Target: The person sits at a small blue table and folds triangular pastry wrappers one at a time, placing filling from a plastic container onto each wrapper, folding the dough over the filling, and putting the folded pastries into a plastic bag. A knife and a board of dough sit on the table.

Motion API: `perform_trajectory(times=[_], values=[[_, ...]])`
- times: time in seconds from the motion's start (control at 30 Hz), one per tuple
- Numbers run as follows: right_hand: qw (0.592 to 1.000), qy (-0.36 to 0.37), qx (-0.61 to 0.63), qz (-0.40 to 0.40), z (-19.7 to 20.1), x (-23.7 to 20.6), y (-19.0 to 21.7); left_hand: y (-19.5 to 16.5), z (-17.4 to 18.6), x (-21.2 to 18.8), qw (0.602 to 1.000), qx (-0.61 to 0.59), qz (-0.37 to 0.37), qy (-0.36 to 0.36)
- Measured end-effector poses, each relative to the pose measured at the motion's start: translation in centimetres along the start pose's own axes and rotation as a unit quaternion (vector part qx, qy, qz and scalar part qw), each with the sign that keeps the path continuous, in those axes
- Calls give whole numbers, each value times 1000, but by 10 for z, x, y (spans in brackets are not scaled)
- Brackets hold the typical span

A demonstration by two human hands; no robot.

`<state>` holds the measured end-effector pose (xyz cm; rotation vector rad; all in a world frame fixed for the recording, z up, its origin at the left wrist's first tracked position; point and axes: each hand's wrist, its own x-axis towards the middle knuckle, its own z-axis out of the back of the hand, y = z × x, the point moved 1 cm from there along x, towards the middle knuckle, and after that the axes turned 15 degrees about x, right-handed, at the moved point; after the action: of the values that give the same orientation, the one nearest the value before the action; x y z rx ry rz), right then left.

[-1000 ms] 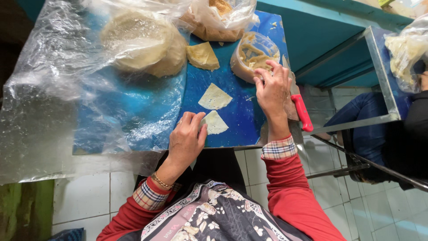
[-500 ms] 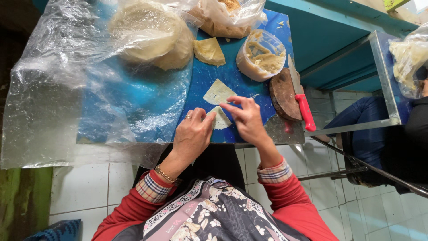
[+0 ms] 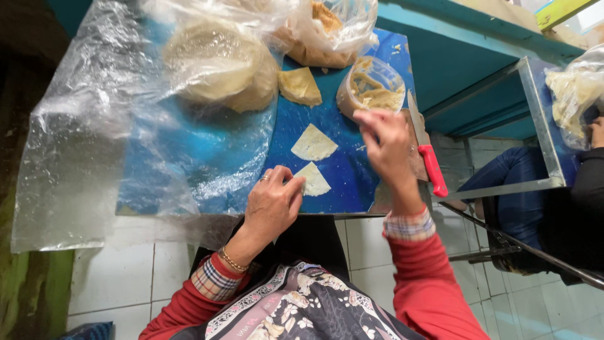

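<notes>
Two pale triangular dough pieces lie on the blue table (image 3: 352,182). My left hand (image 3: 274,204) rests at the front edge and pinches the corner of the near dough piece (image 3: 314,181). The far dough piece (image 3: 313,143) lies free just beyond it. My right hand (image 3: 387,141) hovers above the table with its fingers pinched together, just in front of a clear tub of brownish filling (image 3: 372,88). Whether anything sits between those fingers is not visible. A folded dough piece (image 3: 301,86) lies left of the tub.
A stack of round dough sheets (image 3: 220,63) sits under crinkled clear plastic (image 3: 82,138) at the left. A plastic bag of brown pieces (image 3: 324,34) is at the back. A red-handled knife (image 3: 433,170) lies by my right wrist. Another person's dark sleeve (image 3: 591,182) and bag (image 3: 569,94) are at the right.
My right hand left the near dough piece and rose back toward the filling tub. My left hand stayed on the near dough piece.
</notes>
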<state>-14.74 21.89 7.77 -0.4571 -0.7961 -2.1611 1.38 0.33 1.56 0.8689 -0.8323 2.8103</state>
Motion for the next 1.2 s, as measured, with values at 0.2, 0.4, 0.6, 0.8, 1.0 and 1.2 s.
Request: perform_trajectory(times=[0.2,0.4,0.6,0.8,1.0,1.2], values=[[1000,11,-5,4,-34,140,-78,0,4,-1,999,-40,7,-5],[975,122,-72,-170,-87,228,-129,0,7,-1,997,-74,-4,5],[909,277,-190,-247,-122,253,-162,2,9,0,994,-113,10,10],[912,251,-181,-270,-132,256,-180,1,10,1,993,-120,10,20],[921,227,-243,-201,-119,266,-160,1,10,1,992,-125,8,15],[936,231,-144,-225,-97,269,-167,2,10,1,993,-115,0,16]])
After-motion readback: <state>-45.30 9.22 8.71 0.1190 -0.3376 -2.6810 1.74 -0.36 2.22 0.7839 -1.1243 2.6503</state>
